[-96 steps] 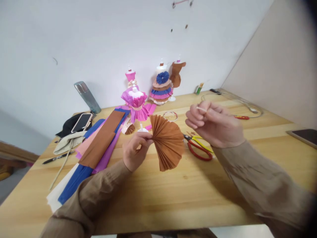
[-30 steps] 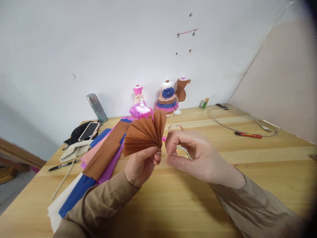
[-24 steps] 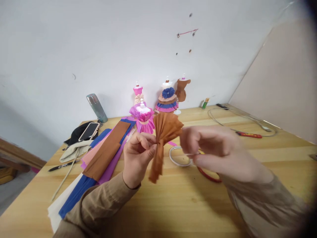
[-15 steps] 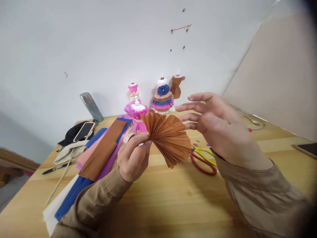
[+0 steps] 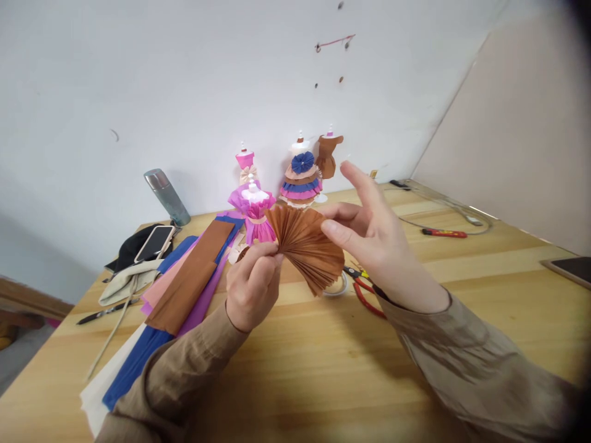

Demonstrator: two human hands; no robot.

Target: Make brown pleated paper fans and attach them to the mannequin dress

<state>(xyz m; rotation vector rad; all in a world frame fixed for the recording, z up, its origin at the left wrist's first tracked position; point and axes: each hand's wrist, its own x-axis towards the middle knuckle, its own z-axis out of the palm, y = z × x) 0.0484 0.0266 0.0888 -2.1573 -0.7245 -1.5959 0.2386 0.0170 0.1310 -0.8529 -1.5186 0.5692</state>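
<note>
A pleated fan of brown crepe paper [image 5: 307, 246] is spread out above the table. My left hand [image 5: 255, 286] pinches its gathered base between thumb and fingers. At the fan's upper right edge, the thumb and a bent finger of my right hand [image 5: 376, 237] close on the paper, while the index finger points up and away. Scissors with red and yellow handles [image 5: 367, 301] lie below my right hand, partly hidden by it. Behind the fan stand small dress forms in paper clothes: a pink dress [image 5: 259, 221], a layered dress with a blue rosette [image 5: 301, 181] and a brown bodice [image 5: 327, 157].
Strips of coloured crepe paper [image 5: 184, 283] lie at the left, near a phone [image 5: 156, 243], a black pen [image 5: 104, 312] and a leaning flask [image 5: 167, 197]. A red cutter [image 5: 444, 233] and a cable lie at the back right; another phone [image 5: 572, 271] is at the right edge.
My right hand has moved left and down from beside the fan to its outer edge, and now grips the paper there. My left hand keeps hold of the base.
</note>
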